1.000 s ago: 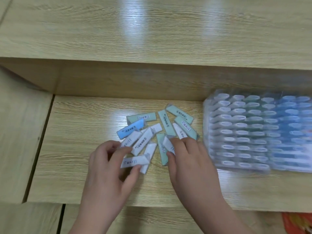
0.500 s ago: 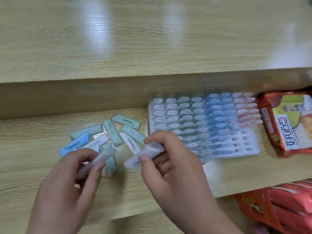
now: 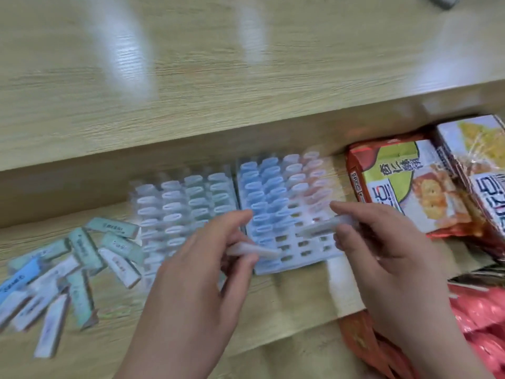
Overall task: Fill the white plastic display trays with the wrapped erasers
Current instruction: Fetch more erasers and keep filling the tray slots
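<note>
Pinching one wrapped eraser (image 3: 254, 250) in the left hand (image 3: 196, 269), a second eraser (image 3: 325, 228) in the right hand (image 3: 382, 255), over the white tray (image 3: 295, 262).
Probably light, stiff, slick-wrapped (blur hides detail): best gripped across the long edges near one end.

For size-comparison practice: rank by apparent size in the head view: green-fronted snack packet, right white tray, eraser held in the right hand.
Right white tray and green-fronted snack packet: look alike, unranked.
Smallest: right-hand eraser.
</note>
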### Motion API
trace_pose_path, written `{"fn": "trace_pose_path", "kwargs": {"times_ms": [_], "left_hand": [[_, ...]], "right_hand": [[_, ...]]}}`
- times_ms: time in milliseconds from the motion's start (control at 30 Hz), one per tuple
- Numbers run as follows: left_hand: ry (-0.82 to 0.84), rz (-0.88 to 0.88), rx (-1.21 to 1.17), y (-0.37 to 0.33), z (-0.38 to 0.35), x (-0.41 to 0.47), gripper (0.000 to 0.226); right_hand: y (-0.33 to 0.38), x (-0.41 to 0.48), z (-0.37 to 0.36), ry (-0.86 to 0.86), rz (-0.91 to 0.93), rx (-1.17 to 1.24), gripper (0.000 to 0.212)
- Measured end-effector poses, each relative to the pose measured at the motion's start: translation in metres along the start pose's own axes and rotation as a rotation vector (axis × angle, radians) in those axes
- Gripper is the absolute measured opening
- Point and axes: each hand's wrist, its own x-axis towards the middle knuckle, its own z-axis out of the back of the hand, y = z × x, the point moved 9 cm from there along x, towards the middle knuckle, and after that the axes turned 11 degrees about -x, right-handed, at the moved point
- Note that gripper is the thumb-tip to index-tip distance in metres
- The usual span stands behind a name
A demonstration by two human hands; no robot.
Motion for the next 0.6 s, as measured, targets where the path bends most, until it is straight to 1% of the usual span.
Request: {"fn": "trace_pose_path", "kwargs": {"times_ms": [67, 167, 267, 333, 433, 500, 600], "left_hand": [[-0.049, 0.057, -0.016, 0.001, -0.008, 0.001, 0.030], [-0.081, 0.077, 0.065, 0.001, -0.016, 0.002, 0.023], [-0.074, 0.072, 0.088, 0.000, -0.026, 0.002, 0.014], [-0.093, 0.086, 0.054, 0.003, -0.028, 0.001, 0.013], [-0.152, 0.115, 0.003, 0.009, -0.025, -0.002, 0.016], [-0.188, 0.134, -0.044, 0.012, -0.023, -0.003, 0.016], [-0.202, 0.141, -0.082, 0.012, -0.024, -0.002, 0.015]], "right_hand": [[-0.007, 0.001, -0.012, 0.045, -0.010, 0.052, 0.022], [-0.016, 0.002, -0.028, 0.088, -0.041, 0.100, 0.021], [-0.019, 0.002, -0.040, 0.133, -0.009, 0.069, 0.019], [-0.021, 0.002, -0.044, 0.145, 0.008, 0.056, 0.017], [-0.024, 0.004, -0.042, 0.146, 0.018, 0.058, 0.017], [-0.025, 0.009, -0.033, 0.118, 0.025, 0.049, 0.015], [-0.028, 0.019, -0.020, 0.078, 0.010, 0.033, 0.016]]}}
